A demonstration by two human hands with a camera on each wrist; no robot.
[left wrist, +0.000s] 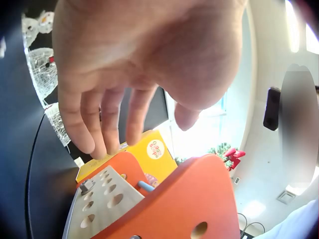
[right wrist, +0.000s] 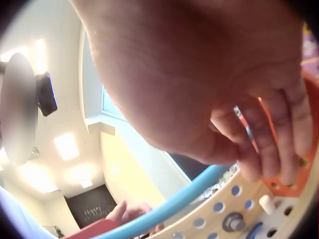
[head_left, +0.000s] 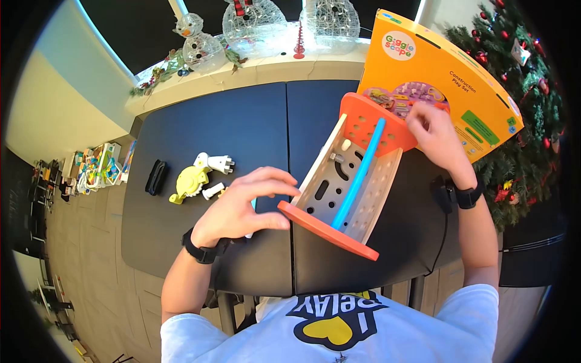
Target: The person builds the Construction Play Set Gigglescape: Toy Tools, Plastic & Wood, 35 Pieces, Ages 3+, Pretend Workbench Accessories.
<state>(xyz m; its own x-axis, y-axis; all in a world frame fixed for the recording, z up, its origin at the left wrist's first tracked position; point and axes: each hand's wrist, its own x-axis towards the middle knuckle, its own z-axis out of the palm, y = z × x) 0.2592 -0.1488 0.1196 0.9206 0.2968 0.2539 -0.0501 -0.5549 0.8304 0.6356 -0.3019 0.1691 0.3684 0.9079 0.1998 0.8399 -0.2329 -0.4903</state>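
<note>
A toy toolbox with orange end panels (head_left: 330, 233), perforated side boards and a blue rod handle (head_left: 357, 175) stands on the table, angled away from me. My left hand (head_left: 245, 202) hovers beside its near end, fingers relaxed and apart, holding nothing. At the far orange panel (head_left: 387, 124), my right hand (head_left: 439, 136) has bent fingers at the panel's right corner, thumb close to the index finger. I cannot tell whether it pinches anything there. Inside the box lie a grey bolt (head_left: 336, 158) and a cream peg (head_left: 346, 144). In the right wrist view, the fingers (right wrist: 266, 149) overlap the orange panel.
Left on the table are a yellow toy piece (head_left: 192, 181), a white toy part (head_left: 215, 163), a white bolt (head_left: 213, 191) and a black case (head_left: 156, 177). A yellow play set box (head_left: 484, 106) stands behind the toolbox, near a decorated tree (head_left: 532, 91).
</note>
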